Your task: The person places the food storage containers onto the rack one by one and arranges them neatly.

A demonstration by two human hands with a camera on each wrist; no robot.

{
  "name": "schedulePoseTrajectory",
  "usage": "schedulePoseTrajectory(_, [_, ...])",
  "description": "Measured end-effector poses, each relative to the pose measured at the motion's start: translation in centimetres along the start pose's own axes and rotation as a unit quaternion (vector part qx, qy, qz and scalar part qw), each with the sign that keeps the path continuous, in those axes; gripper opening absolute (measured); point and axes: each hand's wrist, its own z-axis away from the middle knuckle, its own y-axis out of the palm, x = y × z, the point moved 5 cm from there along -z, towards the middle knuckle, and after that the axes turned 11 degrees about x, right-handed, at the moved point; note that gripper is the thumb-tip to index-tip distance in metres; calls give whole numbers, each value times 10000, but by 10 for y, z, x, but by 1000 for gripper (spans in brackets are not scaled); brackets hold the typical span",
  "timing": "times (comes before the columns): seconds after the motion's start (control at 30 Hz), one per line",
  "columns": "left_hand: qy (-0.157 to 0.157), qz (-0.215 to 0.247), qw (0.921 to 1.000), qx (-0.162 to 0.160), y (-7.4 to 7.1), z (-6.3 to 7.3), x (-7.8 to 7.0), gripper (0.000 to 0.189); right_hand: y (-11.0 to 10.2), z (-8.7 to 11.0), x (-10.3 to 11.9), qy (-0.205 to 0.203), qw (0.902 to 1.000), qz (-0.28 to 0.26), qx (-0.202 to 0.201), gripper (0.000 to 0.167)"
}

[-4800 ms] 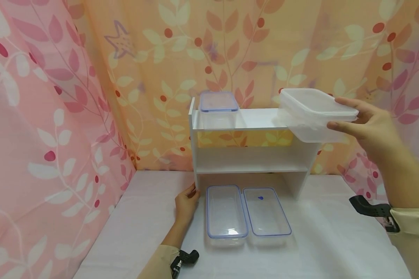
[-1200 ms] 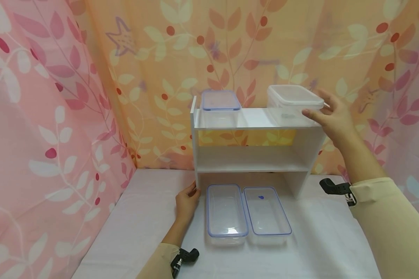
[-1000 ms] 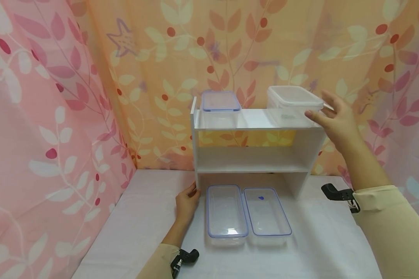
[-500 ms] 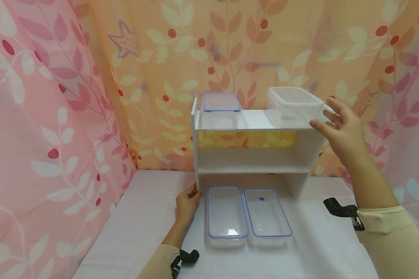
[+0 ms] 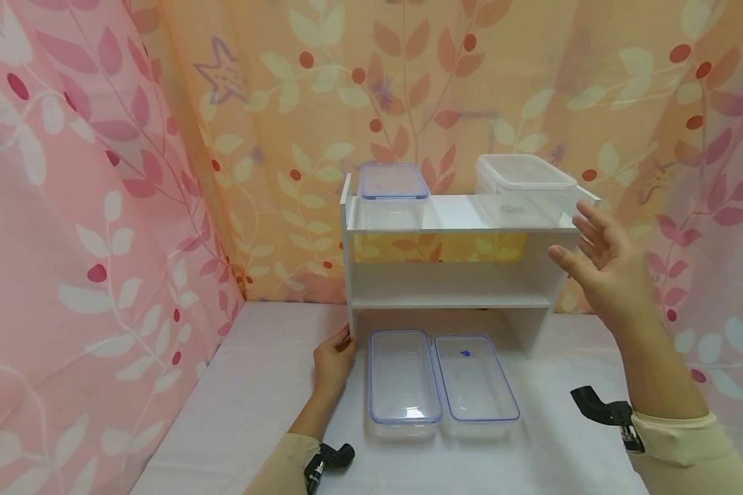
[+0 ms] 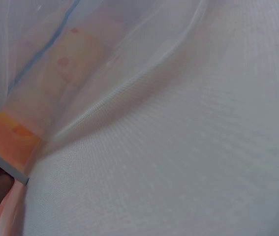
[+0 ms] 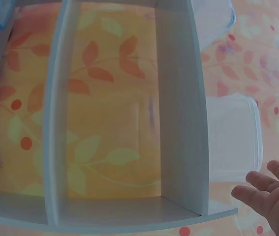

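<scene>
A white two-tier shelf (image 5: 449, 284) stands on the table. My left hand (image 5: 334, 363) grips the foot of its left side panel (image 6: 7, 165), thumb and fingers on either side of the board. On the top board's right end sits a clear food container with a white lid (image 5: 526, 172). My right hand (image 5: 613, 268) is held in the air just in front of the shelf's right end, fingers spread and holding nothing. In the right wrist view, its fingertips (image 7: 242, 192) are below the white-lidded container (image 7: 233, 140). A blue-rimmed food container (image 5: 393, 184) occupies the top board's left end.
Two more blue-rimmed containers, a left one (image 5: 404, 378) and a right one (image 5: 478, 378), lie side by side on the white-covered table (image 5: 248, 405) before the shelf. Floral curtains (image 5: 272, 227) close in the back and sides.
The right hand brought the white-lidded container onto the top board's right end, let go of it, and drew back downward and to the right. The left hand stayed at the panel.
</scene>
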Motion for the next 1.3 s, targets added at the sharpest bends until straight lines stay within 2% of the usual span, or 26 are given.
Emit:
schedulePoseTrajectory(0.47, [-155, -118, 9998, -5, 0, 1, 1, 39, 24, 44, -10, -400, 9989, -228, 32, 81])
schedulePoseTrajectory(0.73, [-101, -96, 9999, -12, 1, 1, 1, 39, 38, 70, -18, -346, 9994, 10, -30, 84])
schedulePoseTrajectory(0.93, [-53, -80, 10000, 2, 1, 1, 2, 39, 51, 91, -30, -386, 9988, -247, 182, 86])
schedulePoseTrajectory(1.1, [-38, -134, 9999, -19, 0, 2, 2, 38, 60, 106, -41, -476, 9957, -727, 320, 84])
schedulePoseTrajectory(1.3, [-25, -119, 9999, 3, 0, 0, 0, 40, 71, 121, -51, -582, 9936, -871, 425, 87])
